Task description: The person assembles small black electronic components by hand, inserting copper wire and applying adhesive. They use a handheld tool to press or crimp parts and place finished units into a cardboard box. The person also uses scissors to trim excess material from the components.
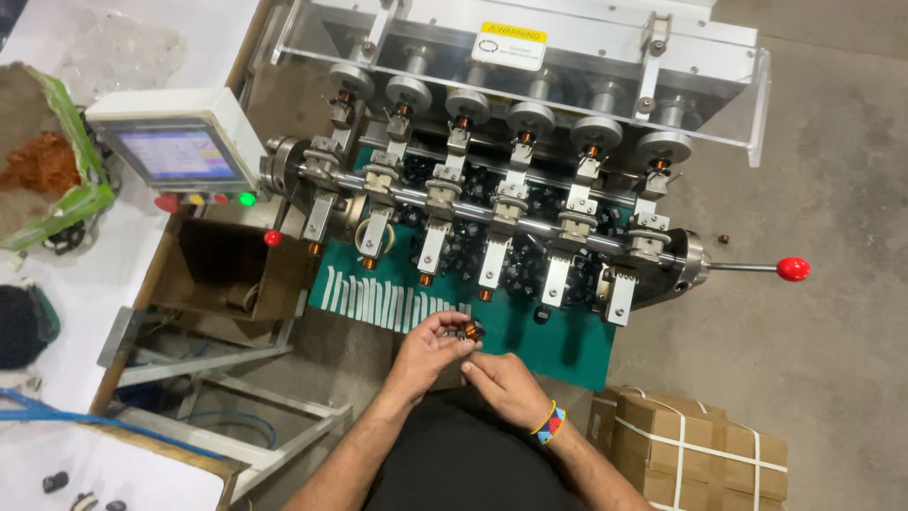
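My left hand (pixel 427 348) pinches a small copper-wound coil bobbin (pixel 471 330) at chest height, just in front of the green mat (pixel 558 336). My right hand (pixel 499 378), with a beaded wristband, rests fingers curled right below the coil and touches it from the underside. Both hands sit before a multi-spindle winding machine (pixel 492 203) with several arms; some arms carry copper coils at their tips. Many black bobbins lie heaped on the mat under the spindles.
A control box with a screen and coloured buttons (pixel 180 151) stands at left. A lever with a red knob (pixel 793 269) sticks out right. Strapped cardboard boxes (pixel 690 445) sit at lower right. White strips (pixel 378 298) lie on the mat's near edge.
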